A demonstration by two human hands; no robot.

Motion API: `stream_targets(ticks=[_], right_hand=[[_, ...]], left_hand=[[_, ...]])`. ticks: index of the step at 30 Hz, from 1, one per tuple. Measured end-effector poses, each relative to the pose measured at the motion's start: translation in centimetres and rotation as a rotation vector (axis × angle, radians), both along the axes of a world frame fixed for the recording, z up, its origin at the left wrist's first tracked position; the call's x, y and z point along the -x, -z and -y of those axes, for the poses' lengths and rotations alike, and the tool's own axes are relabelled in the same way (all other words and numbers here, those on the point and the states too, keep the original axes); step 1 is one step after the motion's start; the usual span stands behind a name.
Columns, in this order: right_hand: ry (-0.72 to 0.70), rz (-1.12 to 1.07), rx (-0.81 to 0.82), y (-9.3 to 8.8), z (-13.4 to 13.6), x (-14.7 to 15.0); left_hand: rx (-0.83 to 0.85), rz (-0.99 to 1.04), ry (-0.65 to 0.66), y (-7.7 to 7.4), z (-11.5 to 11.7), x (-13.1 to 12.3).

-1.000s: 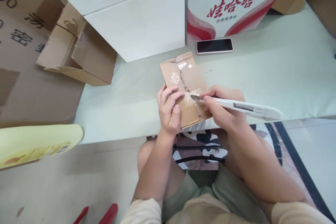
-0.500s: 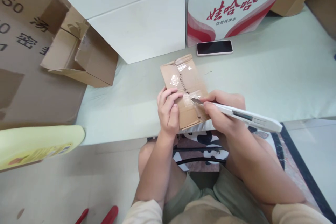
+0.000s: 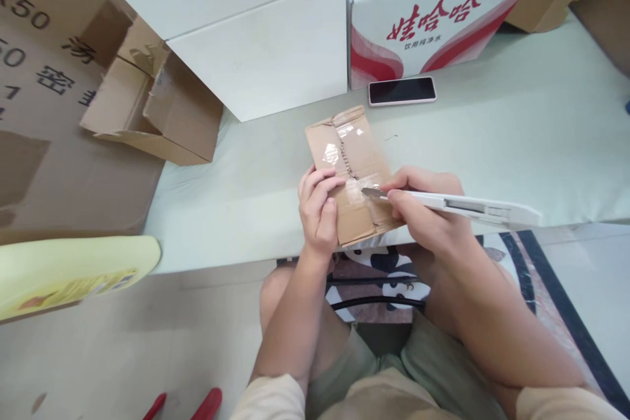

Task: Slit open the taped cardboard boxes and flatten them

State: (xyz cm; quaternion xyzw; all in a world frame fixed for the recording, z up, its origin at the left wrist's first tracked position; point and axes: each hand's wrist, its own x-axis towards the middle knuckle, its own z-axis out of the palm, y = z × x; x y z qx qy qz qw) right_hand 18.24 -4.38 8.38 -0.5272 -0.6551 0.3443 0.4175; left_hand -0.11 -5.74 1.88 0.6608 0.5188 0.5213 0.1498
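Observation:
A small flat cardboard box (image 3: 367, 144) with clear tape and a dark jagged line along its seam lies at the table's front edge. My left hand (image 3: 317, 210) grips its left side, fingers bent over the top face. In my right hand (image 3: 430, 203) is a white utility knife (image 3: 472, 207), its handle pointing right. The exposed blade (image 3: 373, 193) is at the taped seam in the box's lower half; whether its tip is in the tape or just on it, I cannot tell.
Beyond the box lies a phone (image 3: 402, 90) before a white-and-red carton (image 3: 418, 33) and a white box (image 3: 266, 59). An opened cardboard box (image 3: 182, 111) stands left, by a large carton (image 3: 59, 164). A yellow container (image 3: 79, 272) is at lower left.
The knife has shifted slightly right, and its handle end has swung up and to the right. The cardboard box and left hand sit slightly farther right in view.

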Motion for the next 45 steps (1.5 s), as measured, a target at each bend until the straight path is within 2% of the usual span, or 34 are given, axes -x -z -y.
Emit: stream_targets(ticks=[6,15,21,25,28,33,37,41,43,45], right_hand=[[0.047,-0.068,0.043,0.4,0.2,-0.1],[-0.082,0.020,0.013,0.2,-0.3,0.1],[0.029,-0.200,0.120,1.0,-0.1,0.0],[0.043,-0.258,0.186,1.1,0.0,-0.3],[0.005,-0.202,0.211,0.9,-0.1,-0.5],[-0.133,-0.092,0.159,0.1,-0.1,-0.4],[-0.158,-0.158,0.212,-0.2,-0.1,-0.6],[-0.147,-0.341,0.285,0.9,-0.2,-1.2],[-0.069,-0.457,0.219,2.2,-0.3,-1.2],[0.058,-0.555,0.077,3.4,-0.5,-1.1]], left_hand=[[0.023,0.032,0.002,0.1,-0.1,-0.1],[0.046,0.047,0.008,0.3,0.0,-0.1],[-0.003,0.071,0.016,0.2,-0.1,-0.2],[0.019,0.031,-0.003,0.1,-0.1,-0.2],[0.015,0.045,-0.001,0.1,-0.1,-0.2],[-0.005,0.090,0.032,0.1,-0.1,-0.2],[0.025,0.071,0.015,0.2,-0.1,0.0],[0.035,0.053,0.025,0.1,-0.3,0.3],[0.024,0.052,0.088,-0.3,-0.3,0.3],[-0.001,0.018,0.175,-0.8,-0.1,0.2]])
